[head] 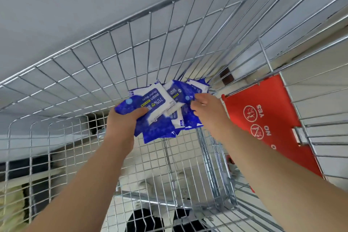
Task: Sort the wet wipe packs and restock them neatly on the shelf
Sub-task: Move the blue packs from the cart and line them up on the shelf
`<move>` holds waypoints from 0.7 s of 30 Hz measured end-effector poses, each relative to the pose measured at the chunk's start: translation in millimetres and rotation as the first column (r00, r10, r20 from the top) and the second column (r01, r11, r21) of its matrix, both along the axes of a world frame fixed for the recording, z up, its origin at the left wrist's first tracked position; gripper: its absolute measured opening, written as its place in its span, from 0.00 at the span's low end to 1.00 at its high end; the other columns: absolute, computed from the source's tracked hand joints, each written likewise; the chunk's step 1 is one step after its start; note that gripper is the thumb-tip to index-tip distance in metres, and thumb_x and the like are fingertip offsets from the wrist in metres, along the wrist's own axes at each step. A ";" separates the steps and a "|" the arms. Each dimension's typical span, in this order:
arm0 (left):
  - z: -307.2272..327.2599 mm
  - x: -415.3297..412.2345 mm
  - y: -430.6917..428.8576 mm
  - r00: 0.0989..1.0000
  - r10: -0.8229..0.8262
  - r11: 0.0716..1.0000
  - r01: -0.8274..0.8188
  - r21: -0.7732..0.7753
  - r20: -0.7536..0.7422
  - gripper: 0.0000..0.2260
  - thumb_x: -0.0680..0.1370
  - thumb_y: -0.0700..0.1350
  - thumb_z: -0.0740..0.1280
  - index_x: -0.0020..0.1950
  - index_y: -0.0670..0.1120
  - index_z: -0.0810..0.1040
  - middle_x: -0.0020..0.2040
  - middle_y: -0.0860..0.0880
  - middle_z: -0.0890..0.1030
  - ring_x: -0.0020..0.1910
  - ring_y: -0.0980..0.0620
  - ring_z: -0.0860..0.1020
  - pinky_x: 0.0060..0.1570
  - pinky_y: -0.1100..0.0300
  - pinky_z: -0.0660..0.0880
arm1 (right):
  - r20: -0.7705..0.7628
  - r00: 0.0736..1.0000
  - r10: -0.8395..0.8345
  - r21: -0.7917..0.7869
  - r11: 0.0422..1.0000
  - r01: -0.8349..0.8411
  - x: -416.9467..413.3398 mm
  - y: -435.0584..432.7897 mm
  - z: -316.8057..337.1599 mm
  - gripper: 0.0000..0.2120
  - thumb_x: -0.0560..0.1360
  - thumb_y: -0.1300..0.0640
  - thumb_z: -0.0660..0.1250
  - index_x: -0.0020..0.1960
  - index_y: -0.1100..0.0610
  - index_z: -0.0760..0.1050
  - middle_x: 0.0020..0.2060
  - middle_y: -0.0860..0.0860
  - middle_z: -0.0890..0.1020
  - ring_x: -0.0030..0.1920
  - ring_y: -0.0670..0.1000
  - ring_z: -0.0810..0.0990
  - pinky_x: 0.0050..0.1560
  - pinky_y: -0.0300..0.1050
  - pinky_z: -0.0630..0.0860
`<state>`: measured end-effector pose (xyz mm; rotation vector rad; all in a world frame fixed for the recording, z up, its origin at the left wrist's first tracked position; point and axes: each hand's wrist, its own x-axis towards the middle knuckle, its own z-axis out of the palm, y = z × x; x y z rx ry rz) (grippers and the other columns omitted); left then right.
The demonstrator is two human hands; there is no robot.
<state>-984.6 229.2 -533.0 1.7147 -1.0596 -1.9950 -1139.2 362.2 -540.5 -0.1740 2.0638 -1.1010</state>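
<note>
Several blue and white wet wipe packs (160, 103) are bunched together above the inside of a wire shopping cart (116, 58). My left hand (124, 122) grips the left side of the bunch, thumb across a pack labelled 75%. My right hand (207, 109) pinches the right side of the bunch, fingers curled onto a blue pack. Some packs hang below the hands. No shelf is in view.
The cart's wire walls surround both arms. A red child-seat flap (267, 122) with YES and NO signs is folded at the right. Pale tiled floor (160, 156) shows through the cart's mesh bottom. A grey wall rises behind.
</note>
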 end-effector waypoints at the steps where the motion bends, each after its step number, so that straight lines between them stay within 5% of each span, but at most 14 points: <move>1: 1.3 6.4 -0.5 1.000 0.009 1.000 -0.009 0.017 -0.010 0.15 0.69 0.33 0.74 0.53 0.42 0.78 0.47 0.43 0.84 0.39 0.47 0.84 0.37 0.54 0.81 | 0.023 0.999 -0.037 -0.003 0.999 0.037 -1.7 -4.5 -1.2 0.05 0.74 0.63 0.65 0.45 0.55 0.72 0.37 0.54 0.76 0.38 0.50 0.74 0.41 0.51 0.74; 3: 3.7 18.3 -1.0 1.000 0.016 1.000 -0.016 0.024 -0.024 0.10 0.71 0.33 0.71 0.48 0.44 0.79 0.44 0.46 0.85 0.37 0.49 0.84 0.35 0.56 0.81 | 0.124 0.984 -0.131 -0.028 0.990 0.136 -2.7 -16.0 -4.5 0.11 0.73 0.63 0.70 0.52 0.55 0.70 0.39 0.51 0.77 0.38 0.49 0.76 0.40 0.45 0.77; 5: 4.2 28.1 -2.6 0.997 0.040 0.999 -0.039 0.014 -0.066 0.09 0.72 0.32 0.70 0.48 0.45 0.79 0.43 0.47 0.85 0.38 0.51 0.84 0.34 0.58 0.81 | 0.176 0.965 -0.194 -0.018 0.980 0.200 -2.7 -26.4 -7.1 0.10 0.71 0.63 0.73 0.45 0.57 0.72 0.36 0.52 0.79 0.32 0.47 0.77 0.32 0.40 0.76; 9: 1.9 36.9 -7.6 0.989 0.075 0.997 -0.070 0.041 -0.125 0.09 0.75 0.33 0.68 0.50 0.46 0.79 0.45 0.49 0.85 0.42 0.52 0.84 0.37 0.59 0.81 | 0.263 0.956 -0.133 -0.004 0.990 0.139 -5.0 -32.2 -1.3 0.08 0.75 0.66 0.66 0.40 0.58 0.70 0.39 0.57 0.78 0.35 0.50 0.76 0.40 0.40 0.77; 12: 0.1 40.3 -10.3 0.987 0.082 0.996 -0.077 0.044 -0.134 0.10 0.76 0.35 0.67 0.53 0.48 0.78 0.45 0.51 0.85 0.40 0.53 0.84 0.35 0.59 0.81 | 0.356 0.918 -0.173 -0.097 0.971 0.221 -9.8 -22.1 5.0 0.05 0.78 0.67 0.60 0.48 0.59 0.73 0.48 0.58 0.78 0.46 0.55 0.81 0.50 0.46 0.79; 15: -2.5 43.0 -11.9 0.989 0.067 0.997 -0.061 0.051 -0.130 0.10 0.77 0.37 0.67 0.55 0.48 0.77 0.46 0.50 0.85 0.41 0.52 0.84 0.38 0.55 0.81 | 0.433 0.878 -0.206 -0.140 0.947 0.291 -8.0 -9.5 4.5 0.10 0.78 0.68 0.62 0.59 0.62 0.72 0.49 0.59 0.81 0.43 0.54 0.82 0.44 0.46 0.82; 21: -13.1 40.1 -9.3 0.994 0.015 0.999 -0.010 0.046 -0.108 0.09 0.77 0.38 0.67 0.56 0.47 0.77 0.48 0.48 0.84 0.45 0.50 0.83 0.43 0.52 0.79 | 0.176 0.978 -0.109 0.005 0.994 0.110 14.4 -11.0 -15.9 0.17 0.67 0.64 0.75 0.55 0.60 0.77 0.49 0.56 0.84 0.48 0.55 0.83 0.52 0.56 0.80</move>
